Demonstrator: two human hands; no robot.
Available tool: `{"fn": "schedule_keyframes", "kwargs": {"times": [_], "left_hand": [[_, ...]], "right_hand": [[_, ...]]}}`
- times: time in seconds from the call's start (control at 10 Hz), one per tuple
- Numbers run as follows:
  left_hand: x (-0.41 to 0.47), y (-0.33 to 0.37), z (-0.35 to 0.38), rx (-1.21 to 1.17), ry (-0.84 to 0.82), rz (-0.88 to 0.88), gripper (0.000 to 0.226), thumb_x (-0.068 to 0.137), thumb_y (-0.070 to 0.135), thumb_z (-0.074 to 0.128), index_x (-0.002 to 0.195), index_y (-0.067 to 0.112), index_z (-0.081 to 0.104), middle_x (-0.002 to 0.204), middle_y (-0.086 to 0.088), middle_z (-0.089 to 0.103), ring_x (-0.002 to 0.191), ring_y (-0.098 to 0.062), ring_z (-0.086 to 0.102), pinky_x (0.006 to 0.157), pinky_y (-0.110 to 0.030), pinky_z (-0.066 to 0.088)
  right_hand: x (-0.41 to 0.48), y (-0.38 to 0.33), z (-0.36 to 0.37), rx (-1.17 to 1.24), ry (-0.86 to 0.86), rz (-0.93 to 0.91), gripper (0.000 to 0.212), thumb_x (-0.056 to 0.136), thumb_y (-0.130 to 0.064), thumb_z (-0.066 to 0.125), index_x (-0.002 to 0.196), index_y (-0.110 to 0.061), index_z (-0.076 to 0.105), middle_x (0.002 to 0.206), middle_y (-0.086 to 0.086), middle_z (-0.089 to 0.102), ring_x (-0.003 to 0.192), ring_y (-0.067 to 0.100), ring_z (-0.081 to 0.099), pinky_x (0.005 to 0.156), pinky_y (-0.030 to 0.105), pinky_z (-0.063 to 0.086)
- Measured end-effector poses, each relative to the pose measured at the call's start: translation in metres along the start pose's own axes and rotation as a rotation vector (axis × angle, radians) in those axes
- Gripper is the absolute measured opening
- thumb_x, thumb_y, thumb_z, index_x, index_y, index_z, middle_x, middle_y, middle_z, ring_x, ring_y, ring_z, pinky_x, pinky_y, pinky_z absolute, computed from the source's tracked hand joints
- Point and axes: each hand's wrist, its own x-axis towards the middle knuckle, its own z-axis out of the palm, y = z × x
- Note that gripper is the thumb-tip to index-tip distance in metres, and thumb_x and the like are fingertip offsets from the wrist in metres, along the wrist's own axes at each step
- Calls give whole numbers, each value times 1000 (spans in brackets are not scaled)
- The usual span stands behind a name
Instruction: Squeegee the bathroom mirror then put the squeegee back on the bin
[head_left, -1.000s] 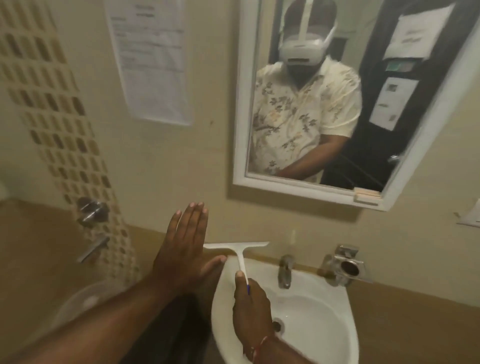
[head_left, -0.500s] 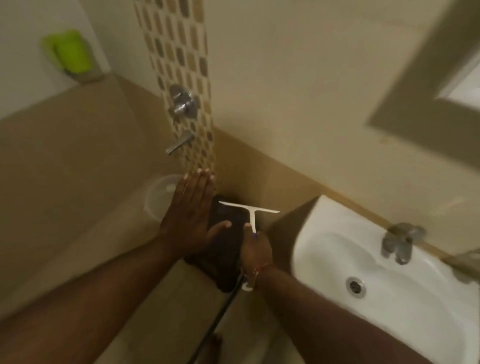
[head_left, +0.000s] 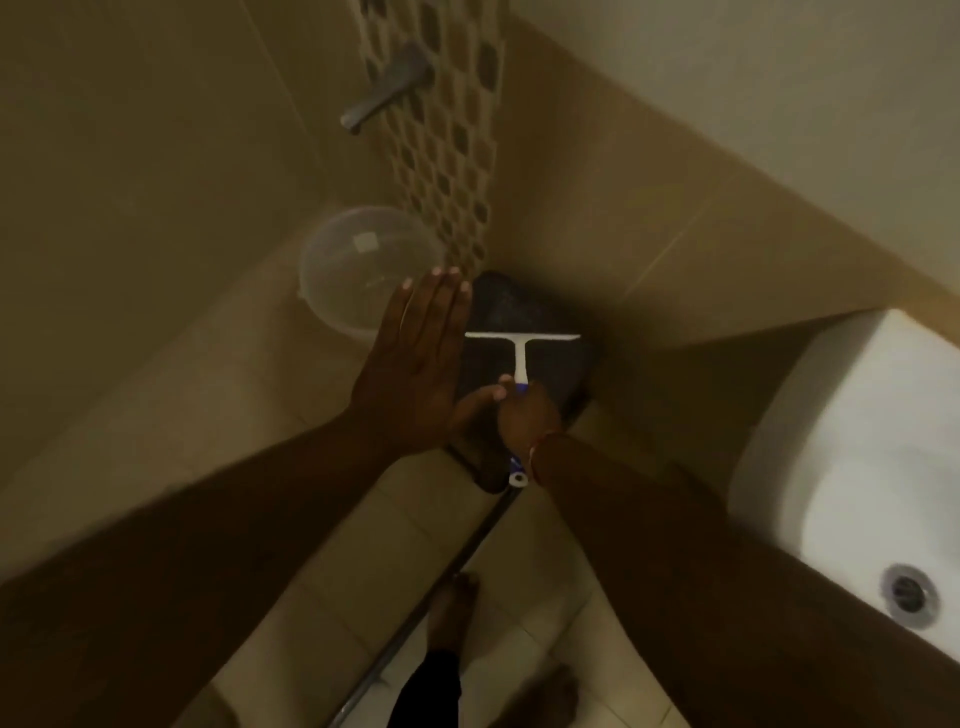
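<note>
Head view: right hand (head_left: 527, 415) clamped on squeegee (head_left: 521, 349) handle, blade crosswise, handle pointing back toward person, directly over dark bin (head_left: 524, 312). Left hand (head_left: 410, 374) flat, fingers apart, beside bin's left edge. Right hand nearer.

Dim, warm light; soft blur, edges warped.

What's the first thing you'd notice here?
The white squeegee shines brightest, held by the right hand over the dark bin in the corner. The left hand is spread flat beside it, and a clear bucket sits behind.
</note>
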Motion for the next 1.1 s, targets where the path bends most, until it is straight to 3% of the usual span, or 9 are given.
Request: {"fn": "schedule_keyframes", "kwargs": {"times": [0.2,0.4,0.6,0.7,0.9,1.0,1.1], "left_hand": [[-12,-17,79,9,-34,-4,115,110,83,46,177,-8,24,186,-30,25,177,-47,20,144,-65,15],[-30,-20,127,-6,-68,-48,116,109,84,47,176,-8,28,185,-31,27,176,-46,23,143,-66,18],[-36,-16,141,-27,-103,-61,116,109,84,46,176,-8,25,186,-30,25,177,-46,20,143,-66,17],[-35,-15,142,-38,-116,-58,116,108,84,48,176,-8,26,186,-30,25,177,-46,21,143,-66,17],[-33,-7,120,-33,-109,-64,116,108,84,48,177,-7,26,186,-29,26,177,-45,21,145,-63,14],[-26,-1,88,-33,-75,-67,114,109,82,49,176,-7,27,186,-29,28,176,-46,24,143,-65,18],[-15,5,46,-48,-26,-66,114,109,81,50,176,-8,27,186,-30,27,176,-47,24,142,-67,22]], "right_hand": [[87,14,36,-103,7,-50,57,110,-49,55,147,-5,54,146,20,62,134,40,61,114,51,49],[132,13,52,-241,81,-98,59,113,-52,45,150,-6,53,150,19,60,138,39,58,117,48,43],[142,24,54,-362,149,-135,63,108,-52,58,153,-10,51,153,16,57,140,36,56,115,48,44],[142,34,52,-477,147,-184,67,103,-56,63,151,-12,53,149,15,59,137,35,58,113,49,47],[116,37,33,-487,163,-277,64,99,-53,69,150,-16,54,146,11,60,135,32,58,111,50,52],[86,37,10,-510,257,-454,67,99,-50,68,149,-7,55,148,18,59,138,37,55,116,50,46],[51,30,-14,-536,462,-658,70,96,-53,58,140,2,64,137,25,66,129,46,60,114,52,43]]}}
